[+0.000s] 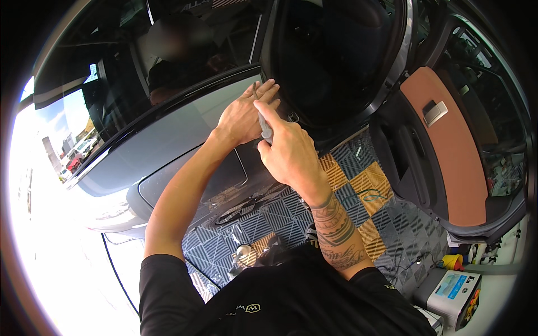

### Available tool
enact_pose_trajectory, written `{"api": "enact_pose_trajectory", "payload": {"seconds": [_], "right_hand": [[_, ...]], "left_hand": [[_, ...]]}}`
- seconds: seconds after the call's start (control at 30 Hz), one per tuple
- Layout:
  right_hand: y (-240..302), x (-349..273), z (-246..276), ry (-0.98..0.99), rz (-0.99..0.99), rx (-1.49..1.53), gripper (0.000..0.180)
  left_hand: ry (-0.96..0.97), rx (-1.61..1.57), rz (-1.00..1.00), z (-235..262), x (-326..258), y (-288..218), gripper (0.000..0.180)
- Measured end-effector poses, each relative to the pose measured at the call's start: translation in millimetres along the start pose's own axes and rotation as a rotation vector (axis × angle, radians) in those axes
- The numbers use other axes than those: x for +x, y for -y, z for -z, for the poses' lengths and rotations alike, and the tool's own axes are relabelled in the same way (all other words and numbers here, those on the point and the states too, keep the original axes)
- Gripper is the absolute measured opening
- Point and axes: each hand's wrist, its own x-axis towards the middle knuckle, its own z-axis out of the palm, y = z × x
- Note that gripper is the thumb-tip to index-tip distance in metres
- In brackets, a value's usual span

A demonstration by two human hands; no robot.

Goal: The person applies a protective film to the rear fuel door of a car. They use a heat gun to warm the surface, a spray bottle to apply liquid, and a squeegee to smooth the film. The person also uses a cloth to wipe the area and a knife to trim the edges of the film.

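Note:
My left hand (240, 120) lies on the grey car body panel (179, 131), just below the dark side window (190, 39). Its fingers are stretched out toward the edge of the open doorway (330, 67). Close against it, my right hand (291, 151) grips a slim tool with a grey handle (265, 130). The index finger points forward along the tool, whose thin dark end reaches the fingers of my left hand. The tool's exact kind and the spot under its tip are hard to make out.
An open car door (448, 145) with a reddish-brown trim panel stands at the right. Below is a tiled floor (367, 190) in grey and yellow, with a thin cable (398, 263) on it. A grey-and-white box (451, 291) sits at the lower right, beside a yellow container (451, 262).

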Motion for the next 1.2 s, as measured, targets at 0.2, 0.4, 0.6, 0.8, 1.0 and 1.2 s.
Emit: {"api": "enact_pose_trajectory", "payload": {"seconds": [0.2, 0.4, 0.6, 0.8, 1.0, 1.2], "right_hand": [[-0.4, -0.8, -0.5, 0.001, -0.004, 0.029, 0.065], [7.1, -3.3, -7.7, 0.015, 0.065, 0.026, 0.066], [24.2, -7.6, -16.3, 0.134, 0.082, 0.015, 0.067], [30.2, -11.2, -37.1, 0.147, 0.295, 0.154, 0.060], [58.7, -3.8, -40.0, 0.443, 0.443, 0.345, 0.065], [70.2, 5.9, -66.9, 0.224, 0.576, 0.202, 0.056]], "left_hand": [[0.021, -0.001, 0.020, 2.4, -0.8, -1.2, 0.048], [-0.123, -0.097, -0.015, -12.9, -1.3, 3.0, 0.049], [-0.112, -0.094, -0.035, -8.3, 0.4, 2.4, 0.051], [-0.071, -0.007, -0.049, -2.3, 0.0, 2.9, 0.054], [-0.075, -0.023, -0.023, -2.2, -1.0, 1.8, 0.051], [-0.100, -0.056, -0.037, -4.3, 1.0, 2.6, 0.049]]}}
